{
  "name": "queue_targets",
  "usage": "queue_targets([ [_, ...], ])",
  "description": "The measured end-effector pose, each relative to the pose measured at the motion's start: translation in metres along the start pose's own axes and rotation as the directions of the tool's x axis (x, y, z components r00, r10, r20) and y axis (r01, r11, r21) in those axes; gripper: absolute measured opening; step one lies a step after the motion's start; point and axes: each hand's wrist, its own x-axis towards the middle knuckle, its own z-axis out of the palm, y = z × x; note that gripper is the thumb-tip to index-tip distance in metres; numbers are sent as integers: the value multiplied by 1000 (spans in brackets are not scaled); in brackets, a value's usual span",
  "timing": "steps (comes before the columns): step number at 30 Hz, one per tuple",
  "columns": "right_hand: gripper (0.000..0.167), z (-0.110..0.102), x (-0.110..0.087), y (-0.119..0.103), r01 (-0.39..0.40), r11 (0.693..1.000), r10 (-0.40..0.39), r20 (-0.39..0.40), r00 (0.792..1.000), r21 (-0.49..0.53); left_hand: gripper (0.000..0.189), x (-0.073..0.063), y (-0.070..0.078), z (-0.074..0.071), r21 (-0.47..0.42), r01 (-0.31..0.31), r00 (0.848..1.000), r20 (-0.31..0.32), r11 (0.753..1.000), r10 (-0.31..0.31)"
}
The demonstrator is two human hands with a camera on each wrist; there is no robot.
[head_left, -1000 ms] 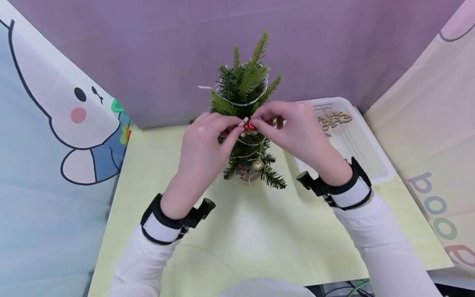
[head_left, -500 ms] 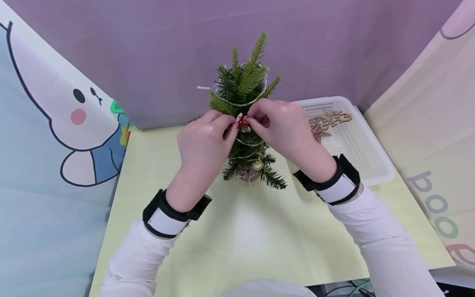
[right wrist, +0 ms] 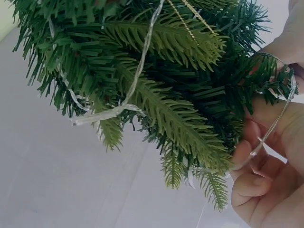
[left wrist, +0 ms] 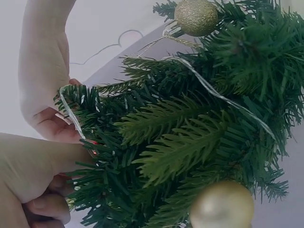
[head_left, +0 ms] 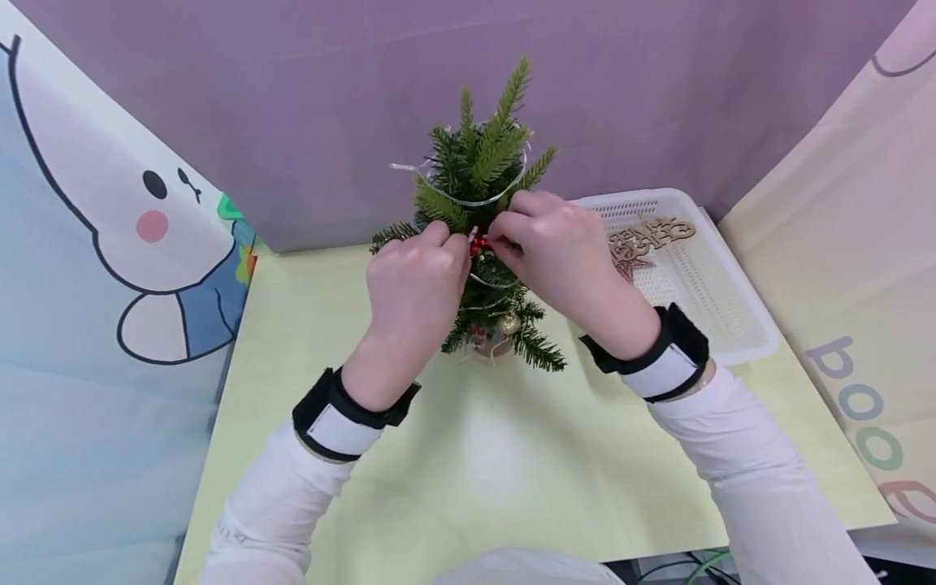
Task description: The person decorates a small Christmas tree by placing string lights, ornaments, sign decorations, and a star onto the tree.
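Wire (head_left: 478,204) winds round the tree (head_left: 483,177) — a white basket (head_left: 695,305) sits beside it.

tree (head_left: 484,160): green | ornament (head_left: 478,244): red | bauble (left wrist: 196,17): glittery gold | basket (head_left: 698,302): white

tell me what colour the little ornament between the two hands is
The ornament is mostly red, showing best in the head view.

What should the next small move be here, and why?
Probably press the red ornament snugly onto the green tree before letting go: the left hand and right hand have it between them, close against the tree's front.
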Motion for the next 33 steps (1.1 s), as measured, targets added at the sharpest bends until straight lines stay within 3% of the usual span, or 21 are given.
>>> queue_targets([
  [8,6,0,1,0,-4,1000,4,74,997,-6,33,2,1,-1,9,-21,999,43,1000,20],
  [14,7,-6,0,4,-24,993,13,95,995,115,21,0,-2,-6,-37,15,999,36,999,-14],
  [18,12,-18,-2,14,9,967,-26,62,998,255,16,-3,-3,-14,-88,36,998,-55,995,-41],
  [21,11,-29,-3,27,41,952,-44,3,999,303,12,-5,-1,-23,-177,50,982,-170,983,-80],
  [23,9,-36,-5,38,40,957,-35,-23,999,288,14,-9,0,-29,-273,35,967,-233,961,-101],
  [26,9,-43,-9,56,-10,970,14,-14,1000,242,17,-21,5,-37,-430,-56,958,-276,901,-73],
  [29,10,-39,-17,75,-125,973,110,86,990,196,18,-38,15,-38,-541,-153,961,-277,827,-4],
  [31,12,-28,-27,90,-217,961,184,186,965,172,20,-52,22,-33,-580,-189,964,-263,792,38],
  [33,14,-11,-39,108,-318,938,262,324,909,135,20,-68,28,-24,-595,-195,968,-242,780,58],
])
